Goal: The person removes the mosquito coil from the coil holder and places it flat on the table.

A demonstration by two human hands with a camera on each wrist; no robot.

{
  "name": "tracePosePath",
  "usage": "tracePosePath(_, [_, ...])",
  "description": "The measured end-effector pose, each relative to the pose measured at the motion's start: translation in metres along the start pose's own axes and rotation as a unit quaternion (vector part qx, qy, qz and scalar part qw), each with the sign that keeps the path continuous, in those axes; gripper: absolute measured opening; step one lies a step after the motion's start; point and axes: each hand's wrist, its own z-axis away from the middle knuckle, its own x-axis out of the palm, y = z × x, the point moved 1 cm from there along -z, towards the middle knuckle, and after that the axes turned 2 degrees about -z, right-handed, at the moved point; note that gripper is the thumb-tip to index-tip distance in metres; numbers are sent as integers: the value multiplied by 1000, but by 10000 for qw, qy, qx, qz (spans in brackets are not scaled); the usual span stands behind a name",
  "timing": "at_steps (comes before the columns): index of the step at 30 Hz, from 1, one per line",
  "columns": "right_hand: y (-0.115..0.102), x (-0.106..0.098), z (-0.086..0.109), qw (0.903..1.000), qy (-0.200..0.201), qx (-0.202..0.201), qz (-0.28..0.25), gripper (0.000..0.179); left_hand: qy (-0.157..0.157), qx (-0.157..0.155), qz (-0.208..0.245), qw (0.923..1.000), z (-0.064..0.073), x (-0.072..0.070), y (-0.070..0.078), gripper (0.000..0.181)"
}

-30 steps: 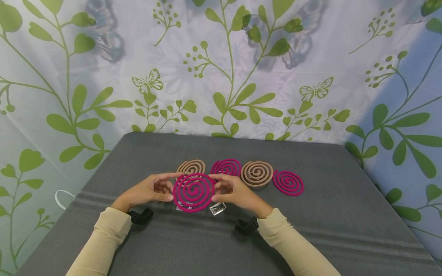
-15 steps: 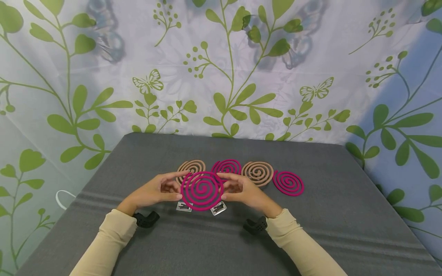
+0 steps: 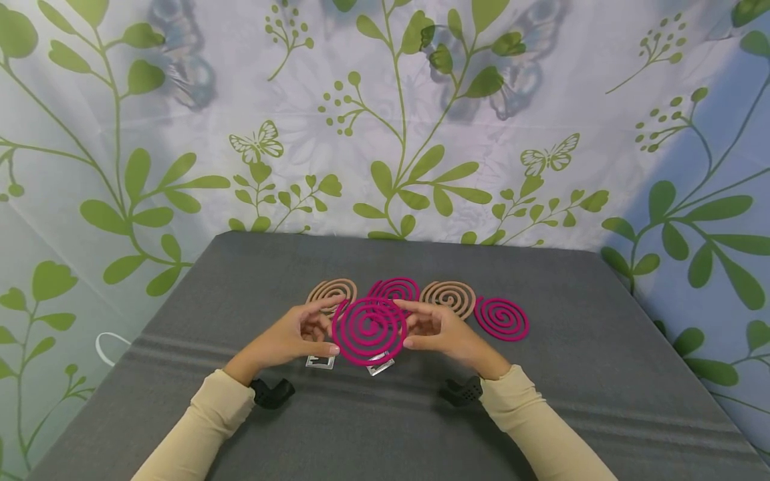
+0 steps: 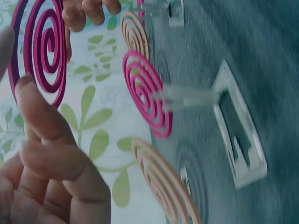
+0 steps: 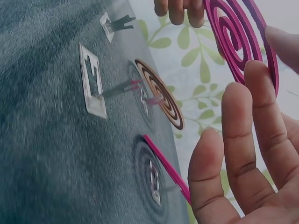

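A pink mosquito coil (image 3: 370,327) hangs above the table between both hands. My left hand (image 3: 287,342) pinches its left rim with thumb and index finger. My right hand (image 3: 450,339) pinches the opposite rim the same way. In the wrist views the held coil (image 4: 47,51) is seen steeply from the side, with the other fingers curled away from it. Below it on the table lie two small metal coil stands, the left stand (image 3: 321,363) and the right stand (image 3: 385,365), each with a raised prong. The held coil partly covers the right stand.
Behind the hands, a row of coils is held up off the grey table (image 3: 373,427): a tan coil (image 3: 334,291), a pink coil (image 3: 397,287), another tan coil (image 3: 448,300) and a pink coil (image 3: 502,319) at right. A leaf-patterned curtain (image 3: 337,153) hangs behind the table.
Both hands have carried the pink mosquito coil to the right, from over the left stand to over the right one. The left stand has come into fuller view.
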Motion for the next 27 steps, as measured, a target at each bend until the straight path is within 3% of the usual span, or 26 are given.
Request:
tracePosePath(11, [-1,-18,15,9999,-48,69,-135,95,242,-164,-70,9995,-14,25,8,87])
tracePosePath(27, [-2,-42,42,9990,231,95,359,90,206,-153,-35,9997,-40,55,15,87])
